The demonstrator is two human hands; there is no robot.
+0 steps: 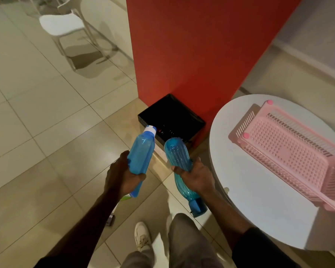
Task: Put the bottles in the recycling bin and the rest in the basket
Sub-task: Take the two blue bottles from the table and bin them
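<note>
We see the bin (171, 111) backed against the red wall (201, 45), with open tiled floor (46, 122) to its left and the round table (249, 200) edge close on its right. Our left hand (124, 175) grips the blue bottle (141, 151), its long axis aimed away from us and its white cap over the bin's near rim. Our right hand (196, 176) grips the teal bottle (177, 153) around its middle, base toward the bin, cap toward us. The bin holds small things too dim to name. The pink basket (286, 151) lies on the table.
</note>
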